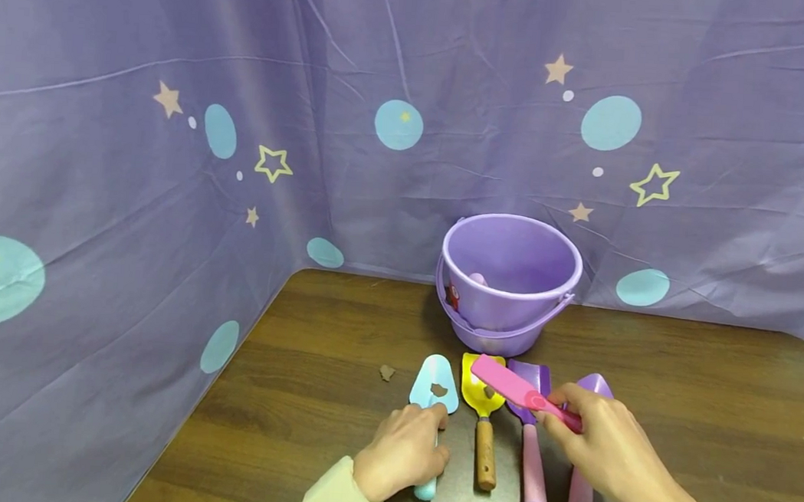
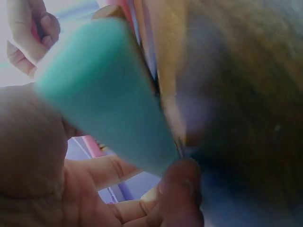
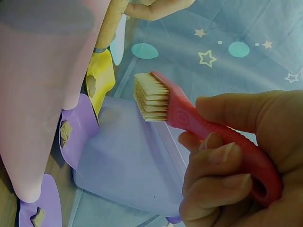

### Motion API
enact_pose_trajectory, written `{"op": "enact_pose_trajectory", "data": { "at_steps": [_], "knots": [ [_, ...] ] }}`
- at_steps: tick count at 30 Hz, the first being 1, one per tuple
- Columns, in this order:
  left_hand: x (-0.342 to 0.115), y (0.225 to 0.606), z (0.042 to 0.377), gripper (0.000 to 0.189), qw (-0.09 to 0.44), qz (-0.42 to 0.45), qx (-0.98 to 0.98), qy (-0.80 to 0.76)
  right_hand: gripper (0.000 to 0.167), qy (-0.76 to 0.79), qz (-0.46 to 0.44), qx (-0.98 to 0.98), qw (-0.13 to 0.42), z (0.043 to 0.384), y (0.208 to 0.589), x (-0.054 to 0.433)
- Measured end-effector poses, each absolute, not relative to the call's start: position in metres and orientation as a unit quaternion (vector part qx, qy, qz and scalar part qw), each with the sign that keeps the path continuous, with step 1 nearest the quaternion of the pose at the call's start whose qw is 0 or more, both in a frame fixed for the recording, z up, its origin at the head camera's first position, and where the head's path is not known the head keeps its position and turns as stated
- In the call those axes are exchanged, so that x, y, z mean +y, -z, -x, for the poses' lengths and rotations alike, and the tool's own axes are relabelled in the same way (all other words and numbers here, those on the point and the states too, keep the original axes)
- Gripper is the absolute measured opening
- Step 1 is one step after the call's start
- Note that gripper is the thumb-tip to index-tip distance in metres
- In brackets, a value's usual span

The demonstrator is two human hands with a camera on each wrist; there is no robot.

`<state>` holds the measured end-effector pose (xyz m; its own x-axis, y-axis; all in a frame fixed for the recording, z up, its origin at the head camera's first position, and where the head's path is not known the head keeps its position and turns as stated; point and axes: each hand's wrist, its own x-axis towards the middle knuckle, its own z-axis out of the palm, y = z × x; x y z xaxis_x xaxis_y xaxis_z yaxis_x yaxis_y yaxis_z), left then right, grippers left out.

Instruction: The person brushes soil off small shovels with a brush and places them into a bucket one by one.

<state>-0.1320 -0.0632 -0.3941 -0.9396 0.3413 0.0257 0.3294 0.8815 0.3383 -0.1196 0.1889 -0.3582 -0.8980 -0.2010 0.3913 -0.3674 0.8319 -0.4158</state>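
My left hand (image 1: pixel 400 444) grips the handle of a light blue toy shovel (image 1: pixel 436 368), its blade flat on the table with a brown scrap on it. In the left wrist view the turquoise handle (image 2: pixel 104 94) lies between my thumb and fingers. A pink brush (image 3: pixel 184 111) with pale bristles is in my right hand (image 1: pixel 601 432), held above the other shovels. Below it lie a yellow shovel (image 1: pixel 472 374) with a wooden handle and a purple shovel (image 1: pixel 538 373) with a pink handle. A second purple shovel (image 1: pixel 596 383) is partly hidden behind my right hand.
Behind the shovels stands a purple bucket (image 1: pixel 509 311) with its handle down and a small pink thing (image 1: pixel 478 279) inside. One brown scrap (image 1: pixel 386 373) sits on the wooden table (image 1: pixel 282 397) left of the blue blade. A purple patterned cloth (image 1: pixel 447 185) hangs around the table.
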Motion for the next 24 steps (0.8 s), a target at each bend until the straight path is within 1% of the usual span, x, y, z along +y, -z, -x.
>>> {"op": "enact_pose_trajectory", "data": {
  "at_steps": [4,7,10,11,15,24],
  "knots": [
    [-0.0623,0.3916,0.1326,0.025,0.025,-0.158,0.97,-0.183,0.025,-0.247,-0.151,-0.942,0.169,0.1195,0.3583,0.1887],
    [-0.0625,0.3905,0.1324,0.041,0.029,-0.147,0.969,-0.195,0.023,-0.25,-0.151,-0.943,0.161,0.1195,0.3582,0.1888],
    [-0.0629,0.3904,0.1323,0.045,0.031,-0.131,0.97,-0.202,0.021,-0.253,-0.15,-0.943,0.154,0.1193,0.3584,0.189],
    [-0.0631,0.3905,0.1324,0.046,0.031,-0.125,0.971,-0.204,0.021,-0.253,-0.151,-0.943,0.155,0.1193,0.3585,0.189],
    [-0.0632,0.391,0.1336,0.035,0.023,-0.106,0.975,-0.193,0.021,-0.252,-0.153,-0.942,0.16,0.1191,0.3592,0.1885],
    [-0.0629,0.3889,0.1363,0.032,0.007,-0.093,0.983,-0.156,0.023,-0.255,-0.153,-0.941,0.163,0.1188,0.3603,0.1875]
  ]
}}
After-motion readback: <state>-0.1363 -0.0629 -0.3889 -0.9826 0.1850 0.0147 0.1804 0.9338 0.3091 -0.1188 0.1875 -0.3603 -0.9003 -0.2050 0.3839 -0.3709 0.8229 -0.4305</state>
